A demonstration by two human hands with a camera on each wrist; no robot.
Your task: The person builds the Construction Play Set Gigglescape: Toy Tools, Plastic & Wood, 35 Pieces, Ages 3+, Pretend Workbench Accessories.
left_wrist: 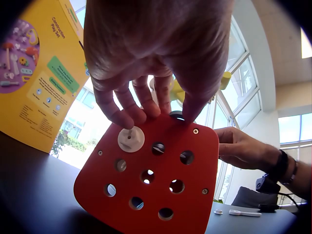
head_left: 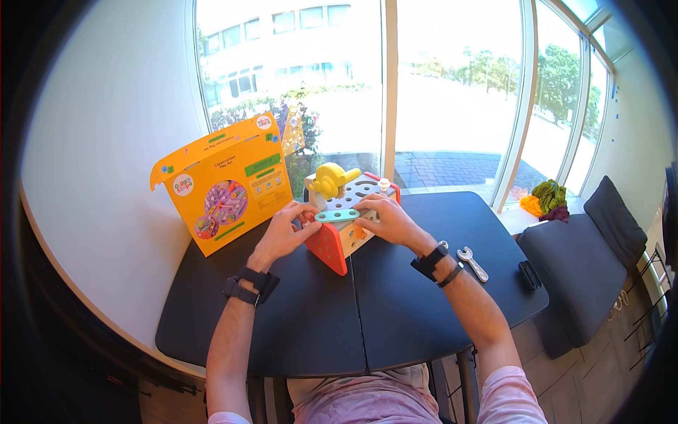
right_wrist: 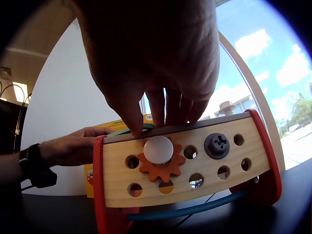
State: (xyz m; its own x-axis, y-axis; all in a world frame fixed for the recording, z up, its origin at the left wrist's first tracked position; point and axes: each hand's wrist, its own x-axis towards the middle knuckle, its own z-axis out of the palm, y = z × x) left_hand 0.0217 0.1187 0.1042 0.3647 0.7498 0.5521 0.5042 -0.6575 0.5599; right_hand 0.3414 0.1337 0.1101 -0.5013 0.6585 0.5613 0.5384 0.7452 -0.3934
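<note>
A wooden toy toolbox with a perforated top [head_left: 358,189] and red side panels [head_left: 328,247] stands on the table. Across its near left corner lies a teal strip with holes [head_left: 337,216]. My left hand [head_left: 282,230] holds the strip's left end, its fingertips at the panel's upper edge beside a white nut [left_wrist: 130,139]. My right hand [head_left: 390,222] pinches the right end between thumb and fingers. Below it, on the wooden face, sit an orange gear [right_wrist: 178,168] with a white cap [right_wrist: 158,149] and a grey screw head [right_wrist: 217,146]. A yellow toy piece [head_left: 329,180] rises on top.
An upright yellow box [head_left: 233,191] stands on the left of the black table [head_left: 296,332]. To the right lie a toy wrench [head_left: 473,264] and a dark object [head_left: 529,275]. Windows stand behind, and a dark chair [head_left: 575,251] is at the right.
</note>
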